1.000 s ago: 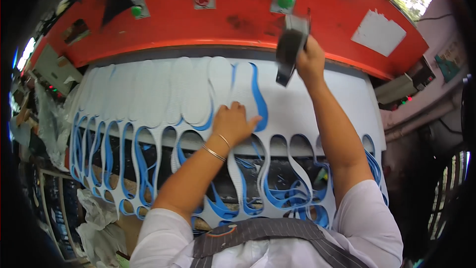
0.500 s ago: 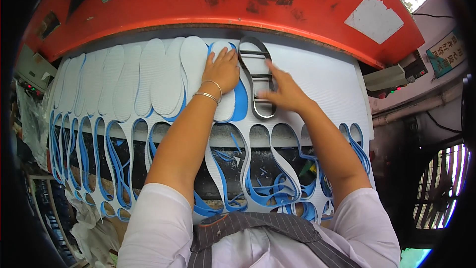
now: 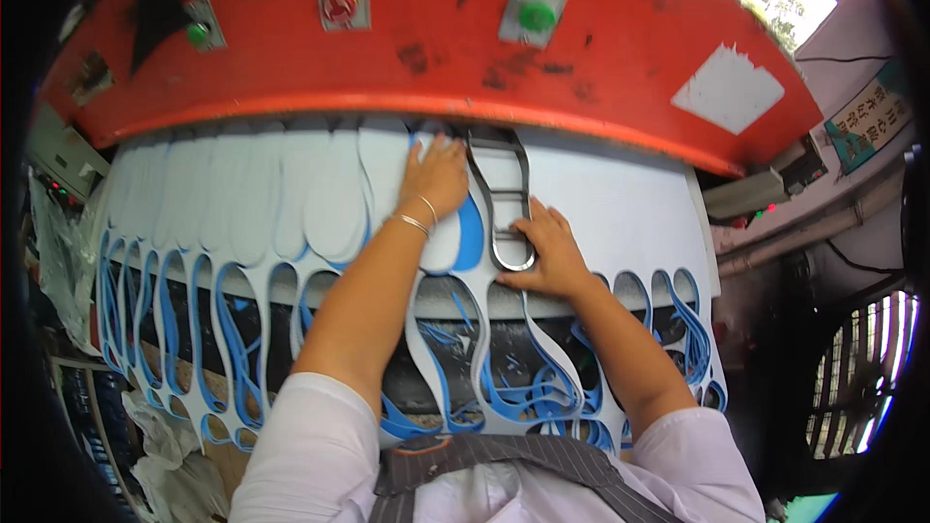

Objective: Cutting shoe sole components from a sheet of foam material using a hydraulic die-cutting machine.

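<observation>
My left hand [image 3: 438,176] lies flat, fingers apart, on a white sole-shaped piece [image 3: 444,244] with a blue layer showing along its right side. Just to the right, a sole-shaped metal cutting die [image 3: 524,169] with crossbars stands on the white ribbed sheet [image 3: 620,203]. My right hand [image 3: 554,254] has its lower end between thumb and fingers, the thumb below the rounded end and the fingertips at the right rim. The die's upper end reaches the red machine's lower edge.
A red machine beam [image 3: 436,68] with a red button [image 3: 340,7] and green buttons [image 3: 536,15] spans the far side. Several cut sole shapes [image 3: 334,203] lie to the left. Scrap webbing [image 3: 262,329] with blue strips hangs over the near edge.
My right hand has moved from beside the die onto its lower end and closed there. My left hand stays on the sole piece. The view has shifted, showing more of the red beam.
</observation>
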A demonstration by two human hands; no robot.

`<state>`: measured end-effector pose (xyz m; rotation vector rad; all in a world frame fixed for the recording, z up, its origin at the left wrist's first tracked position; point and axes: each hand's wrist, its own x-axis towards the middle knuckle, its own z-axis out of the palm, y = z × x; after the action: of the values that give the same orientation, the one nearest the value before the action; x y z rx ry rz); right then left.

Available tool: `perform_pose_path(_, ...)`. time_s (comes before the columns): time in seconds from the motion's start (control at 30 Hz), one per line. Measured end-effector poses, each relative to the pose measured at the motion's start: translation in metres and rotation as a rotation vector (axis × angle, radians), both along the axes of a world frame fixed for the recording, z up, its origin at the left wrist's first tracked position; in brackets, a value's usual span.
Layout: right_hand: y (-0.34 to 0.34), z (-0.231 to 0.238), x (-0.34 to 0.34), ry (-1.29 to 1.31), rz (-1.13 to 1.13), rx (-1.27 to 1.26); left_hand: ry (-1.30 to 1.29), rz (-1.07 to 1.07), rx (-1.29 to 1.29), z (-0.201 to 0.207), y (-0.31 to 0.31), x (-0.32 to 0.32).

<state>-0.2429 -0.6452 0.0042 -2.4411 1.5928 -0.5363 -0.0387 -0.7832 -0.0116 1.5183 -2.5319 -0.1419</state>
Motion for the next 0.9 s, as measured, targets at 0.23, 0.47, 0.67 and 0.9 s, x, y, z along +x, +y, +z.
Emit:
perform_pose_path(0.23,0.017,0.064,-0.004,0.001,-0.083,0.036,1.086,0.149,0.058,0.036,0.023,0.1)
perform_pose_path(0.47,-0.042,0.188,0.073,-0.596,-0.18,-0.319,0.844,0.59,-1.017,0.172,-0.008,0.302)
perform_pose_path(0.67,-0.04,0.197,0.091,-0.534,-0.28,-0.364,0.766,0.542,-0.512,0.195,0.016,0.327)
perform_pose_path(0.9,0.07,0.182,0.034,0.058,-0.203,0.588,0.718,0.122,0.315,0.128,0.178,0.199)
